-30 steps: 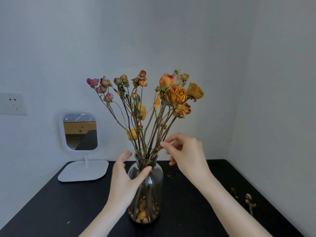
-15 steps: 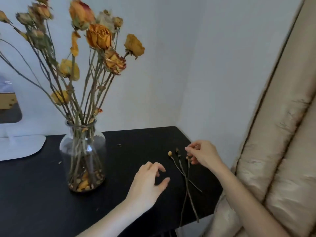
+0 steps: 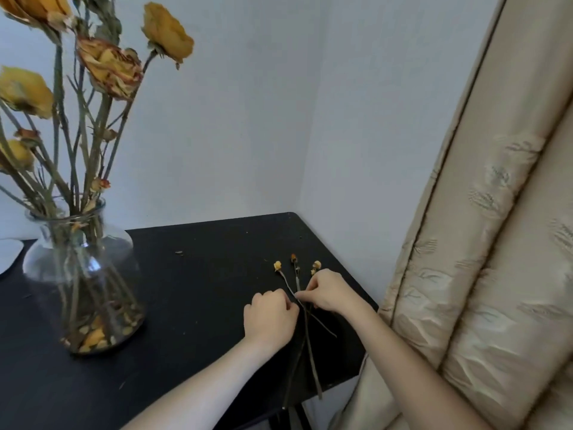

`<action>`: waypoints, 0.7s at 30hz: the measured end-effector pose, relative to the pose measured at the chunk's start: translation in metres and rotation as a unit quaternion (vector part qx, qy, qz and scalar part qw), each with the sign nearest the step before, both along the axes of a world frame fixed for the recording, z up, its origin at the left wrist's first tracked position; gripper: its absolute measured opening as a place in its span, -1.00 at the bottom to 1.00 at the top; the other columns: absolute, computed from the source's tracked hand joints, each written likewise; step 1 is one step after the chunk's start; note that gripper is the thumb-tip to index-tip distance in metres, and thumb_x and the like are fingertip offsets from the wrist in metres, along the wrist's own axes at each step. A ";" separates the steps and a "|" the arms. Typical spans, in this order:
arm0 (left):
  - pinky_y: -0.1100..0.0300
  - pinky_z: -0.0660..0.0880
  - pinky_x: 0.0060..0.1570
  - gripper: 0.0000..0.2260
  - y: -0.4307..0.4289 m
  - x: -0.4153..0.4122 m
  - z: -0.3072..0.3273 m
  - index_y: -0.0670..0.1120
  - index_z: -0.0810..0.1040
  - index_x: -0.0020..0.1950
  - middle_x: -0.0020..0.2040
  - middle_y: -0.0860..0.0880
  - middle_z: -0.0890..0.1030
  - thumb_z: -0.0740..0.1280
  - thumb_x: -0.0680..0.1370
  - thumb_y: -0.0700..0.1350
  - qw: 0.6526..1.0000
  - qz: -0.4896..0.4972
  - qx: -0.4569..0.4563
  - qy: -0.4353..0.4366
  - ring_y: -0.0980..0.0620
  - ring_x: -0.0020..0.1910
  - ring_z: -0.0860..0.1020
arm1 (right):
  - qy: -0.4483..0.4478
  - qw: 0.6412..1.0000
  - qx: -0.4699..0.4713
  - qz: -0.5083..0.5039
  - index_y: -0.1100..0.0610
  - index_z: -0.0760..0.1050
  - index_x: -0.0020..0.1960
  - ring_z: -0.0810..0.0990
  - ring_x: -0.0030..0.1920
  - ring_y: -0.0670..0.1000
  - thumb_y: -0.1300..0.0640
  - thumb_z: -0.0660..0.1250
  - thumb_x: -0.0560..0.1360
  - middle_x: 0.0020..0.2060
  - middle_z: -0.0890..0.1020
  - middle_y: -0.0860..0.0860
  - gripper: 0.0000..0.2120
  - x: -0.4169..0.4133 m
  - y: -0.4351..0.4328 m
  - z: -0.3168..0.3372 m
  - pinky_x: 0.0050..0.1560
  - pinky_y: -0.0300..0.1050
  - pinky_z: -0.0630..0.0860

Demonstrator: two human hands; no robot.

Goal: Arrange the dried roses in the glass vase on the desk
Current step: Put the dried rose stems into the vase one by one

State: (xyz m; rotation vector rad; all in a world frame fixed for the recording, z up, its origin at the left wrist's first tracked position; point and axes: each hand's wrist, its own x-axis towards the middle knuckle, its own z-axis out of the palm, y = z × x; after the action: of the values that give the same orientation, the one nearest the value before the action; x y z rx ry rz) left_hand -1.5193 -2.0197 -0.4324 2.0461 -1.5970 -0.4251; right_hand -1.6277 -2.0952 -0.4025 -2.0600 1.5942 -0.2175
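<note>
Near the right edge of the black table: three loose stems, crossed in a narrow fan. Small dried heads pointing toward the far wall, cut ends jutting past the near edge. Right hand over the crossing point, fingertips pinched together on the stems. Left hand just beside it, knuckles up, fingers curled under with the tips at the same stems; gripping or only touching, cannot tell. Both forearms reaching in from the near side.

Well apart to the left, upright on the table: glass vase, round-bodied and narrow-necked, with loose petals and bits at its bottom. Standing in it, a spray of dried roses, yellow and orange heads spread high above the neck, some cut off by the top and left edges. Between vase and hands, a few crumbs on the table. Behind the vase at the left edge, part of a white base. Close on the right, a beige curtain in thick folds beside the table's edge, near the right forearm. Behind it all, pale wall meeting in a corner.
</note>
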 end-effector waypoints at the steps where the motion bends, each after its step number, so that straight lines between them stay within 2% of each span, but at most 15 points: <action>1: 0.05 0.42 0.07 -0.79 -0.003 0.002 0.000 -0.06 0.54 0.04 0.02 -0.03 0.59 0.16 0.57 -0.02 1.000 0.005 0.000 0.001 -0.06 0.10 0.48 | 0.006 1.000 0.001 -0.001 0.17 0.62 -0.13 0.61 -0.13 0.04 -0.05 0.39 0.43 -0.22 0.62 0.06 -0.73 0.002 -0.001 -0.002 -0.09 -0.12 0.51; 6: 0.05 0.40 0.08 -0.82 -0.014 0.007 0.001 -0.07 0.52 -0.01 0.02 -0.03 0.58 0.19 0.56 -0.01 1.000 0.022 0.008 0.001 -0.07 0.11 0.45 | 0.010 1.000 0.003 -0.025 0.20 0.58 -0.07 0.60 -0.11 0.05 0.06 0.36 0.45 -0.15 0.62 0.07 -0.80 0.007 -0.008 -0.007 -0.08 -0.08 0.53; 9: 0.05 0.38 0.08 -0.80 -0.023 0.008 0.002 -0.07 0.52 -0.03 0.01 -0.04 0.58 0.20 0.56 0.02 0.999 0.039 0.012 -0.011 -0.08 0.12 0.47 | -0.025 0.999 -0.005 -0.036 0.18 0.54 -0.26 0.57 -0.25 0.02 0.11 0.33 0.44 -0.32 0.57 0.04 -0.84 0.003 -0.009 -0.004 -0.14 -0.10 0.51; 11: 0.04 0.38 0.09 -0.77 -0.031 0.007 0.004 -0.07 0.51 -0.09 -0.01 -0.04 0.60 0.21 0.56 0.07 0.998 0.051 0.021 -0.021 -0.08 0.10 0.48 | -0.048 0.998 -0.027 -0.044 0.15 0.45 -0.40 0.51 -0.35 -0.01 0.13 0.31 0.42 -0.43 0.51 0.01 -0.76 -0.001 -0.011 0.000 -0.20 -0.14 0.46; 13: 0.03 0.40 0.11 -0.69 -0.039 0.004 0.006 -0.09 0.53 -0.15 -0.06 -0.04 0.61 0.23 0.54 0.14 0.997 0.058 0.037 -0.027 -0.07 0.07 0.50 | -0.073 0.995 -0.046 -0.053 0.14 0.43 -0.46 0.44 -0.44 -0.08 0.14 0.30 0.42 -0.50 0.47 -0.02 -0.71 -0.006 -0.012 0.005 -0.32 -0.20 0.37; 16: 0.04 0.39 0.10 -0.69 -0.049 -0.001 0.006 -0.09 0.57 -0.13 -0.09 -0.03 0.61 0.26 0.51 0.15 0.996 0.057 0.065 -0.032 -0.06 0.05 0.50 | -0.095 0.992 -0.066 -0.053 0.16 0.49 -0.40 0.42 -0.47 -0.12 0.14 0.31 0.42 -0.50 0.47 0.01 -0.76 -0.011 -0.011 0.011 -0.43 -0.27 0.29; 18: 0.06 0.35 0.05 -0.76 -0.052 -0.003 0.006 -0.07 0.52 -0.19 -0.08 -0.04 0.60 0.27 0.52 0.08 0.995 0.060 0.073 -0.040 -0.07 0.06 0.49 | -0.110 0.990 -0.066 -0.052 0.19 0.55 -0.30 0.45 -0.43 -0.14 0.13 0.31 0.44 -0.44 0.51 0.03 -0.82 -0.012 -0.009 0.013 -0.41 -0.29 0.29; 21: 0.08 0.30 -0.03 -0.81 -0.053 -0.004 0.008 -0.05 0.40 -0.25 -0.05 -0.05 0.58 0.25 0.53 -0.01 0.993 0.083 0.077 -0.033 -0.10 0.09 0.48 | -0.126 0.988 -0.070 -0.054 0.30 0.59 -0.17 0.45 -0.39 -0.17 0.14 0.31 0.46 -0.43 0.52 0.02 -0.78 -0.014 -0.008 0.014 -0.39 -0.30 0.31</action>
State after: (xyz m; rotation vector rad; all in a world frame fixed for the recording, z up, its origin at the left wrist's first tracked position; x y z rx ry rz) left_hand -1.5237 -2.0729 -0.4246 2.3109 -1.4563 -0.4348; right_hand -1.6412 -2.1036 -0.3882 -1.9572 1.5718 -0.6189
